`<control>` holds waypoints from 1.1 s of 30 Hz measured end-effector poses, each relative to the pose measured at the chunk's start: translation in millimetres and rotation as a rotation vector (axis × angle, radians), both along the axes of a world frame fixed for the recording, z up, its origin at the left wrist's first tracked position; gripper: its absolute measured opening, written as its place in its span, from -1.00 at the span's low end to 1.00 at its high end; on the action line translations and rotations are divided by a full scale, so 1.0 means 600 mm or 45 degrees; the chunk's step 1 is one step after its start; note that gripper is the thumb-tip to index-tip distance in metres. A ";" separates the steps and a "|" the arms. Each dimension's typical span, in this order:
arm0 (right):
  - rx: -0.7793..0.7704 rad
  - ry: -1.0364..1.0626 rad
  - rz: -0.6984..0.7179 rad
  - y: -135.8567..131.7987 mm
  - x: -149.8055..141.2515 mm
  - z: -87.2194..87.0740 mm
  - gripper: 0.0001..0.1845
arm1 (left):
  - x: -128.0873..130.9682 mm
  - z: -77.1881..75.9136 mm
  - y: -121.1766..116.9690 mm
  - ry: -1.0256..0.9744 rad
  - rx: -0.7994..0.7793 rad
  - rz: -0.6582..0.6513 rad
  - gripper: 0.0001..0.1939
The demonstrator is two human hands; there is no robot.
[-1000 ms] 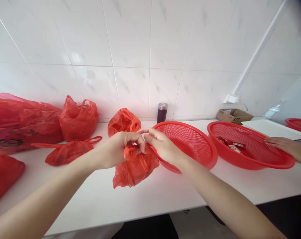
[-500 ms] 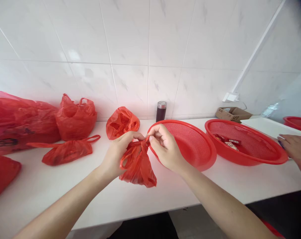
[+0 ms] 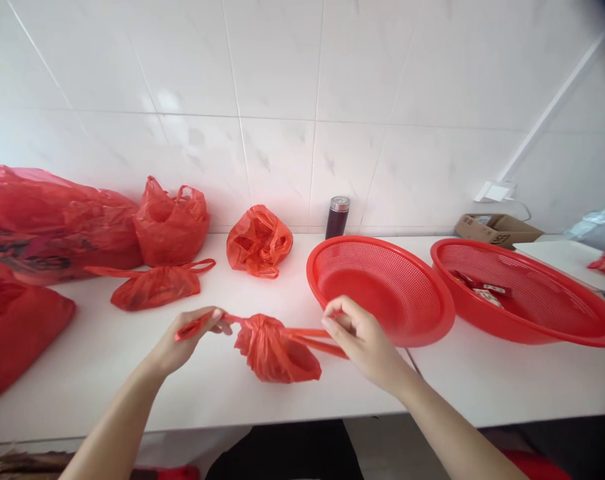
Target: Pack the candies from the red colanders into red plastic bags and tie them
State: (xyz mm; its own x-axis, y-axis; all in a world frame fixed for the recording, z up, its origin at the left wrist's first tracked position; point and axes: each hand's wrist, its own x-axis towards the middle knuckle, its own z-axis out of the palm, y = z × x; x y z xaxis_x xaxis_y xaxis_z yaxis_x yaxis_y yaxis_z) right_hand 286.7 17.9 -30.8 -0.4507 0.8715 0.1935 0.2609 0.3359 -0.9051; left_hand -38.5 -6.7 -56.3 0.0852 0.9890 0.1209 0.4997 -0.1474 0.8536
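Note:
A small red plastic bag [image 3: 280, 350] sits near the table's front edge, gathered at its top, with its handles stretched out to both sides. My left hand [image 3: 190, 337] is closed on the left handle, whose loose end shows over the fingers. On the other side, my right hand [image 3: 357, 337] pinches the right handle, drawn out in two strands. What the bag contains cannot be made out. Just behind my right hand stands a red perforated basket [image 3: 382, 293] with nothing visible in it.
Another red basket [image 3: 532, 327] at right holds several small packets [image 3: 490, 293]. A dark flask [image 3: 337, 219] and a cardboard box [image 3: 497, 230] stand by the wall. Red bags lie at left: a tied one [image 3: 157, 287], an upright one [image 3: 172, 227], a large one [image 3: 57, 227], and a crumpled one [image 3: 259, 241] behind.
My hands have moved apart from the knot area, pulling the bag's handles out left and right. The bag now rests lower on the table. The other person's hand at right has left view.

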 end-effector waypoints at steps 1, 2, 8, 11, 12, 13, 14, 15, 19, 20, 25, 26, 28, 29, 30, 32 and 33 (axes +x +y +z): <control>-0.014 -0.017 0.002 -0.005 0.003 -0.016 -0.84 | -0.011 -0.021 -0.009 -0.005 -0.025 0.018 -0.56; -0.020 -0.025 -0.002 -0.009 0.003 -0.031 -0.84 | -0.017 -0.040 -0.017 -0.002 -0.041 0.034 -0.55; -0.084 -0.075 -0.056 -0.025 -0.036 -0.095 -0.76 | 0.024 -0.080 -0.021 -0.106 0.162 0.369 -0.58; -0.136 -0.153 -0.001 -0.039 -0.066 -0.118 -0.71 | 0.063 -0.084 -0.001 -0.122 0.256 0.447 -0.55; -0.121 -0.180 -0.003 -0.043 -0.074 -0.127 -0.75 | 0.076 -0.087 0.005 -0.119 0.275 0.451 -0.55; -0.096 -0.204 -0.013 -0.047 -0.079 -0.136 -0.80 | 0.088 -0.090 0.012 -0.110 0.285 0.448 -0.55; -0.069 -0.222 -0.027 -0.049 -0.082 -0.145 -0.81 | 0.098 -0.094 0.017 -0.096 0.286 0.446 -0.56; -0.044 -0.235 -0.040 -0.049 -0.082 -0.153 -0.78 | 0.106 -0.099 0.022 -0.077 0.281 0.446 -0.58; 0.090 -0.280 -0.101 -0.037 -0.060 -0.176 -0.78 | 0.111 -0.111 0.036 0.061 0.240 0.446 -0.63; 0.131 -0.309 -0.124 -0.032 -0.053 -0.179 -0.79 | 0.106 -0.113 0.039 0.113 0.223 0.444 -0.63; 0.273 -0.572 -0.184 -0.014 -0.038 -0.195 -0.84 | 0.070 -0.128 0.056 0.476 0.083 0.467 -0.72; 0.286 -0.614 -0.188 -0.013 -0.039 -0.198 -0.83 | 0.065 -0.132 0.058 0.548 0.056 0.484 -0.72; 0.308 -0.652 -0.195 -0.011 -0.041 -0.205 -0.82 | 0.057 -0.140 0.060 0.664 0.014 0.521 -0.71; 0.316 -0.644 -0.200 -0.010 -0.042 -0.208 -0.81 | 0.054 -0.143 0.059 0.707 -0.001 0.532 -0.70; 0.320 -0.623 -0.206 -0.010 -0.041 -0.210 -0.80 | 0.050 -0.145 0.057 0.740 -0.011 0.537 -0.69; 0.293 -0.565 -0.211 -0.009 -0.039 -0.211 -0.78 | 0.040 -0.145 0.051 0.780 -0.025 0.544 -0.69; 0.255 -0.530 -0.209 -0.009 -0.038 -0.211 -0.77 | 0.036 -0.142 0.046 0.788 -0.030 0.552 -0.69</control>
